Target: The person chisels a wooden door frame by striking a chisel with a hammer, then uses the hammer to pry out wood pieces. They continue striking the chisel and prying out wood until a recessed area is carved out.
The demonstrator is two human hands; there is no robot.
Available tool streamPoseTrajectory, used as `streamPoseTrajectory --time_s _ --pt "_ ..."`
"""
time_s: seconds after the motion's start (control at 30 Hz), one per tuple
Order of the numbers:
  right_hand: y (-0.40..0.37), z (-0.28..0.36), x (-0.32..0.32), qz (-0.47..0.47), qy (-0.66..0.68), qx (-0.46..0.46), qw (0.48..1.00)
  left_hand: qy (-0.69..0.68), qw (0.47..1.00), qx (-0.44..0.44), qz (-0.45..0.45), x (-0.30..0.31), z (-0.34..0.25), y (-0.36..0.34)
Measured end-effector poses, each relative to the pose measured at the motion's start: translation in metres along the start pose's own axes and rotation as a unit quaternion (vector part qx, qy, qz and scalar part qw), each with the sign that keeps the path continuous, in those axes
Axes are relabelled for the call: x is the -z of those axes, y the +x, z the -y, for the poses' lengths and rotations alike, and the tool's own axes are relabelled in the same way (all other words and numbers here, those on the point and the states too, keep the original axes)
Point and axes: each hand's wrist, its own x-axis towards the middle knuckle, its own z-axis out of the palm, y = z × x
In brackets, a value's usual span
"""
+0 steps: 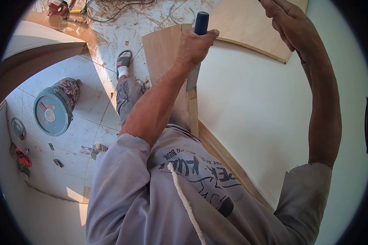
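Note:
My left hand (195, 45) is closed round a dark blue tool handle (201, 23), whose butt end sticks up above the fist; the rest of the tool is hidden. Below and beside this hand is a light brown wooden panel (161, 51) with a narrow edge running towards my body. At the top right, my right hand (288, 24) is raised with fingers bent, partly cut off by the view. A bit of something dark shows at its fingertips, too little to name. Near this hand lies a pale plywood board (253, 28) with a curved edge.
A lidded bucket (52, 112) stands on the dusty tiled floor at left, with a small can (98, 151) and a red round item (23, 157). A curved panel (41, 53) juts in at upper left. Power tools (58, 7) and cables lie beyond. A white surface (249, 102) spans the right.

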Motion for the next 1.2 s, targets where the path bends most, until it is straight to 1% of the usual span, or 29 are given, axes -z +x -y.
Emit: streamPoseTrajectory --time_s 0.03,0.07,0.1,0.13,0.2,0.23,0.27,0.33,0.37,0.4,0.43,0.47,0.53,0.57,0.6,0.63,0.67,0.73,0.77,0.8,0.87,0.9,0.93,1.0,1.03,1.07,1.13,1.17,1.2 --pt "0.008 -0.008 0.000 0.000 -0.001 0.003 1.000 -0.001 1.000 -0.001 -0.002 0.001 0.000 0.000" --pt "0.020 -0.019 -0.001 0.029 -0.092 0.080 0.992 -0.009 1.000 0.004 -0.001 0.002 -0.001 0.000" --pt "0.028 -0.028 0.000 0.056 -0.182 0.153 0.970 -0.016 1.000 0.009 0.003 0.002 -0.001 0.000" --pt "0.024 -0.021 0.002 0.054 -0.183 0.152 0.970 -0.017 1.000 0.008 0.005 0.001 0.000 0.000" --pt "0.008 0.004 0.005 0.070 -0.117 0.032 0.990 -0.016 1.000 -0.001 -0.009 0.003 0.004 0.000" --pt "0.001 0.008 0.005 0.049 -0.045 0.046 0.997 -0.016 1.000 0.002 -0.013 0.004 0.004 0.000" --pt "0.002 0.008 0.001 0.053 -0.046 0.048 0.996 -0.015 1.000 0.011 -0.007 0.003 0.005 0.000" --pt "0.009 0.004 -0.005 0.009 -0.040 0.038 0.998 -0.013 1.000 0.018 0.000 0.003 0.004 0.000" --pt "0.020 -0.010 -0.008 0.008 -0.040 0.037 0.998 -0.008 1.000 0.010 -0.001 0.003 0.004 -0.002" --pt "0.037 -0.033 -0.011 0.031 -0.077 0.103 0.991 -0.003 1.000 0.001 -0.002 0.003 0.004 -0.003" --pt "0.037 -0.031 -0.014 0.054 -0.114 0.169 0.977 -0.004 1.000 0.002 -0.002 0.001 0.005 -0.003" --pt "0.035 -0.028 -0.013 0.053 -0.115 0.172 0.977 -0.005 1.000 0.003 0.000 0.000 0.005 -0.002" --pt "0.019 -0.019 -0.014 -0.024 0.004 0.066 0.998 -0.005 1.000 0.010 0.002 0.000 0.008 -0.003" --pt "0.027 -0.032 -0.016 -0.024 0.005 0.065 0.998 -0.010 1.000 0.012 0.012 0.000 0.008 -0.001" --pt "0.041 -0.054 -0.018 -0.015 -0.072 0.153 0.986 -0.015 1.000 0.014 0.022 0.000 0.007 0.000" --pt "0.042 -0.057 -0.020 -0.006 -0.149 0.236 0.960 -0.014 0.999 0.014 0.025 -0.001 0.007 -0.002" --pt "0.041 -0.059 -0.016 -0.008 -0.149 0.235 0.960 -0.010 1.000 0.018 0.022 0.000 0.007 -0.003" --pt "0.032 -0.048 -0.007 0.025 -0.098 0.160 0.982 -0.007 1.000 0.019 0.017 0.001 0.006 -0.001" --pt "0.023 -0.037 -0.007 -0.009 -0.075 0.113 0.991 -0.014 1.000 0.016 0.019 0.001 0.008 -0.001" --pt "0.022 -0.037 -0.011 -0.005 -0.075 0.112 0.991 -0.021 0.999 0.013 0.022 0.001 0.010 -0.002" --pt "0.022 -0.037 -0.015 -0.046 -0.055 0.118 0.990 -0.015 1.000 0.008 0.019 -0.001 0.008 -0.004" --pt "0.048 -0.074 -0.020 -0.031 -0.132 0.268 0.954 -0.009 1.000 0.002 0.020 -0.003 0.007 -0.005" --pt "0.044 -0.070 -0.017 -0.033 -0.133 0.267 0.954 -0.009 1.000 0.000 0.021 -0.003 0.006 -0.007" --pt "0.030 -0.050 -0.008 0.019 -0.111 0.170 0.979 0.025 1.000 0.008 0.010 -0.001 0.005 -0.009" --pt "0.023 -0.040 -0.005 0.007 -0.078 0.115 0.990 0.025 1.000 0.010 0.009 -0.001 0.005 -0.009" --pt "0.015 -0.037 -0.010 0.011 -0.077 0.112 0.991 0.009 1.000 0.000 0.020 -0.003 0.005 -0.010" --pt "0.005 -0.032 -0.014 -0.071 0.013 0.101 0.992 -0.007 0.999 -0.014 0.033 -0.006 0.005 -0.011" --pt "0.020 -0.058 -0.019 -0.073 -0.058 0.210 0.973 0.009 0.999 -0.001 0.037 -0.007 0.004 -0.013" --pt "0.035 -0.085 -0.024 -0.073 -0.129 0.316 0.937 0.025 0.999 0.011 0.041 -0.008 0.002 -0.016"
